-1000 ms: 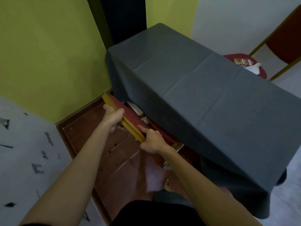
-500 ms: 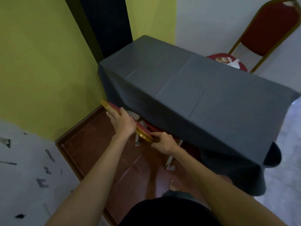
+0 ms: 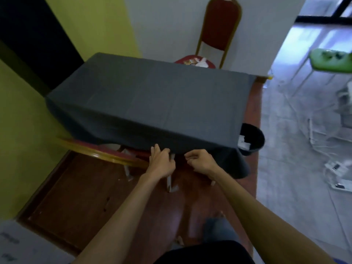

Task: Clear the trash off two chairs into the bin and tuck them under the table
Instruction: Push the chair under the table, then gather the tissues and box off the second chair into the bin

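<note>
A table under a dark grey cloth (image 3: 152, 96) fills the middle. The near chair's gold-framed red back (image 3: 106, 155) pokes out from under the cloth's front edge at the left; its seat is hidden beneath the table. My left hand (image 3: 162, 162) hovers at the cloth's hem with fingers spread, holding nothing. My right hand (image 3: 200, 161) is beside it, fingers curled loosely, empty. A second red chair (image 3: 219, 29) stands behind the table, with wrappers and white tissue (image 3: 198, 61) on its seat. A black bin (image 3: 253, 139) stands at the table's right end with white trash inside.
A yellow-green wall runs along the left. A green stool (image 3: 331, 60) and white cables with power strips (image 3: 339, 168) lie on the pale floor at the right. My foot (image 3: 217, 221) rests on the brown floor below the hands.
Both hands have let go of the near chair's back, which now sits further under the table. The view has swung right, showing the far chair and the bin.
</note>
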